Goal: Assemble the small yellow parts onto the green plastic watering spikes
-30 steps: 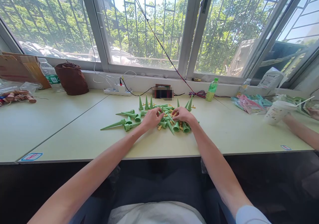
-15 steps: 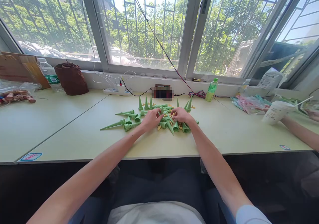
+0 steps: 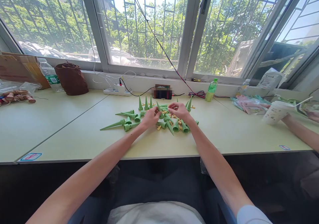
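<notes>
My left hand (image 3: pixel 151 116) is closed around a green plastic watering spike (image 3: pixel 158 106), its pointed tip upward. Just to the right, the fingers of my right hand (image 3: pixel 179 111) are pinched together above the pile; whatever they hold is too small to make out. Around both hands lie several more green spikes (image 3: pixel 168 127), with small yellow valve pieces (image 3: pixel 159 128) among them. A few spikes (image 3: pixel 140 104) stand upright in a row behind my left hand, and another upright spike (image 3: pixel 189 104) is behind my right hand.
A phone (image 3: pixel 162 93) leans at the back of the table (image 3: pixel 82 131). Behind are a power strip (image 3: pixel 117 91), a green bottle (image 3: pixel 211 90) and cables (image 3: pixel 198 94). A brown bag (image 3: pixel 71 79) stands left. At right, another person's hand (image 3: pixel 289 119) is beside a white cup (image 3: pixel 277 112).
My right hand has lifted slightly off the pile, its fingertips shifting left toward my left hand. The spike in my left hand has moved up and a little left, showing more.
</notes>
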Demonstrator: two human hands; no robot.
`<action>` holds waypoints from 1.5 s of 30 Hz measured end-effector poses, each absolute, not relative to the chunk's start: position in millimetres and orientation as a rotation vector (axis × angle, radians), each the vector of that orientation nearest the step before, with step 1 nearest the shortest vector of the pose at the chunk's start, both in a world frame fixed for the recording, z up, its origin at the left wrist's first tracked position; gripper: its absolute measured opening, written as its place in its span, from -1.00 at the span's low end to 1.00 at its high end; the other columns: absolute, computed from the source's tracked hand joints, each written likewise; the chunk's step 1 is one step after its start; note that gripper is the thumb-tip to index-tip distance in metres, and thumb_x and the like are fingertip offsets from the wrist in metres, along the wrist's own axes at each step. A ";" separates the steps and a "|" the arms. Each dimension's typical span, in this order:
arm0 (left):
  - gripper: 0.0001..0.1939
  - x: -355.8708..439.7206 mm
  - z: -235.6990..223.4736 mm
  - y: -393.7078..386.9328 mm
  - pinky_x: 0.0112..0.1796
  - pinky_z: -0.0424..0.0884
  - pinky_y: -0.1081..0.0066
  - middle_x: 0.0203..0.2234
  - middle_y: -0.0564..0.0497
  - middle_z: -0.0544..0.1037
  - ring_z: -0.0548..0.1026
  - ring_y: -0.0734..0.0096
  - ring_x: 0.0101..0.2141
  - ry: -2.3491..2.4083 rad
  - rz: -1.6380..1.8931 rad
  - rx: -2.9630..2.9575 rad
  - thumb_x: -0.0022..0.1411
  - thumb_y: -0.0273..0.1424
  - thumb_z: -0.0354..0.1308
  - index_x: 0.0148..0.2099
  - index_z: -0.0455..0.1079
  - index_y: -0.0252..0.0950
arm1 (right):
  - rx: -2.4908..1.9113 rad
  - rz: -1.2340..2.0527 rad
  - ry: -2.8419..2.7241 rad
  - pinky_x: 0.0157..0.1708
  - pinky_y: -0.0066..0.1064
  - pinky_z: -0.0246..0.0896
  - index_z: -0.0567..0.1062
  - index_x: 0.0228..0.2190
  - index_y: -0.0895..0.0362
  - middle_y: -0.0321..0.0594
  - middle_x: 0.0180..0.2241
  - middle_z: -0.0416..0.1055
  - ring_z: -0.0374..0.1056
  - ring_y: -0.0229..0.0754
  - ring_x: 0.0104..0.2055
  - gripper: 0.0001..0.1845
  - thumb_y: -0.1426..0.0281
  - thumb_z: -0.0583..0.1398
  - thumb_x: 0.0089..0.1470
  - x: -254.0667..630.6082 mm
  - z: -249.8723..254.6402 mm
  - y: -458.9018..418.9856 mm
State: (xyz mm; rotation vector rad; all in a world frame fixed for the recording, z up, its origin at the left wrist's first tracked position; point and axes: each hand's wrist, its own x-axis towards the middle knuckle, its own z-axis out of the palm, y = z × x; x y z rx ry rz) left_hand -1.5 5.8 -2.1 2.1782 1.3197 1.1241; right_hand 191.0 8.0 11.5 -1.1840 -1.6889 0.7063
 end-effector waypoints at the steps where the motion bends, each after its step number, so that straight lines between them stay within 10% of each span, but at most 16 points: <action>1: -0.81 -1.5 -2.3 6.8 -0.41 0.32 0.41 -0.46 0.00 0.50 0.40 0.42 -0.47 1.311 1.130 2.152 0.22 -0.28 0.03 -0.39 0.25 -0.27 | -1.157 0.702 -1.691 -0.45 -0.49 0.40 0.51 -0.33 0.20 -0.17 -0.36 0.48 0.43 -0.29 -0.45 -0.80 0.37 0.30 -0.05 190.7 11.9 7.5; 45: -0.79 0.0 -1.0 1.1 -0.48 0.21 0.43 -0.47 0.06 0.45 0.27 0.56 -0.59 1.193 1.175 2.227 0.22 -0.29 0.05 -0.41 0.20 -0.28 | -1.028 0.855 -1.687 -0.55 -0.46 0.34 0.44 -0.47 0.16 -0.28 -0.60 0.44 0.40 -0.26 -0.57 -0.87 0.36 0.27 -0.01 181.8 7.5 6.8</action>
